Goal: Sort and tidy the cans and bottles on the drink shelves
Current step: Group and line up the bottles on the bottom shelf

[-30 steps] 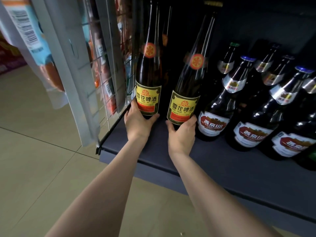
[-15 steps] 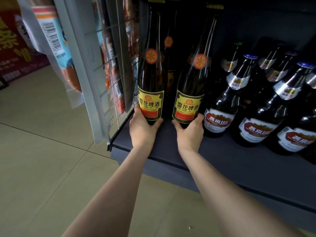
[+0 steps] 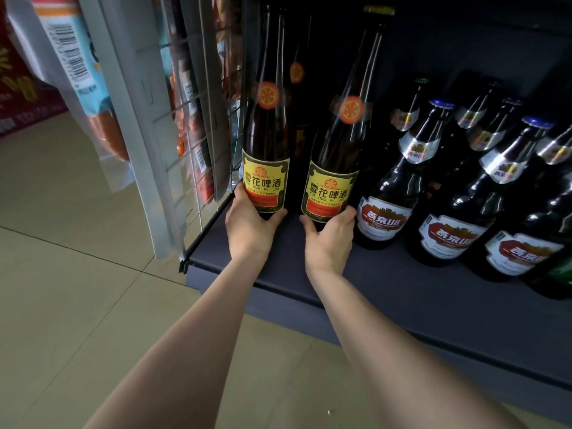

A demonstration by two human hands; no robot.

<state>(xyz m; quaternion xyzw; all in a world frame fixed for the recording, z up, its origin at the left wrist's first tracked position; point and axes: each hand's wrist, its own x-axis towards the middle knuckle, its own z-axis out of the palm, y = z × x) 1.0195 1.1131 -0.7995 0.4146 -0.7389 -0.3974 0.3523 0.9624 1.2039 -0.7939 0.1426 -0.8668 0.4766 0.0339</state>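
Two tall dark bottles with yellow labels stand at the left end of a low dark shelf [image 3: 402,292]. My left hand [image 3: 249,226] grips the base of the left yellow-label bottle [image 3: 266,168], which stands upright next to the wire side panel. My right hand [image 3: 329,236] grips the base of the right yellow-label bottle [image 3: 332,181], which leans to the right at the top. Another bottle of the same kind [image 3: 297,88] stands behind them in the dark. To the right stand several shorter dark bottles with red-and-white labels [image 3: 385,212].
A white wire grid panel [image 3: 198,119] closes the shelf's left end, with packaged goods [image 3: 77,72] hanging on its outer side. Beige floor tiles [image 3: 77,274] lie below and to the left. The shelf's front strip is bare in front of the bottles.
Both hands have slid the two yellow-label bottles a little closer together and further back on the shelf. My view has moved nearer and to the left.
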